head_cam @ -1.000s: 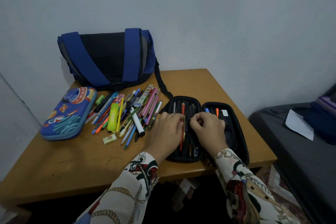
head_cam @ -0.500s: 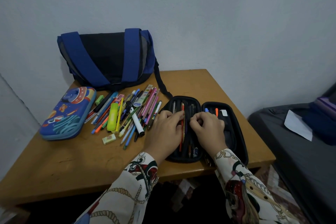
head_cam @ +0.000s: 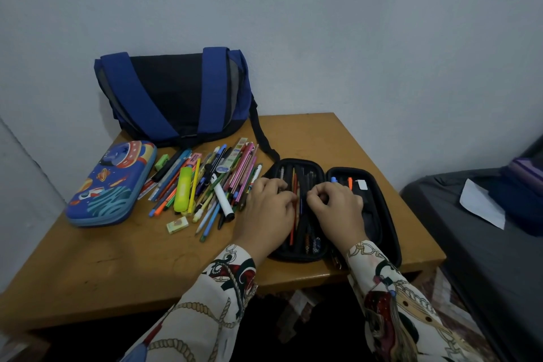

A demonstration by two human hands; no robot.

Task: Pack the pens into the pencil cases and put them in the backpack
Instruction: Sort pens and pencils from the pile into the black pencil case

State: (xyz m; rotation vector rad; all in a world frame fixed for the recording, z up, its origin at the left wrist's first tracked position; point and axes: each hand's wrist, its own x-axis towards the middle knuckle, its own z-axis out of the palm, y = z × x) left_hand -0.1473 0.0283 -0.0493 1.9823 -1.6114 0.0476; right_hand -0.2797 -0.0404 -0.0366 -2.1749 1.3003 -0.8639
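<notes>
Tucking orange pencil (head_cam: pixel 292 214) into black case (head_cam: pixel 382 214) at table's front right edge; left hand (head_cam: pixel 269 213) and right hand (head_cam: pixel 338 209) curled, pinch unclear. Pencil light, stiff; hold mid-shaft.

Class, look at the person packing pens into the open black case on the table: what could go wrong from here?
1. The black pencil case lies open near the table's front edge; a nudge might tip it off.
2. The loose pen pile sits just beside the left hand, so a sweep could scatter it.
3. The case's left half already looks full; forcing more in may hinder closing it.
</notes>
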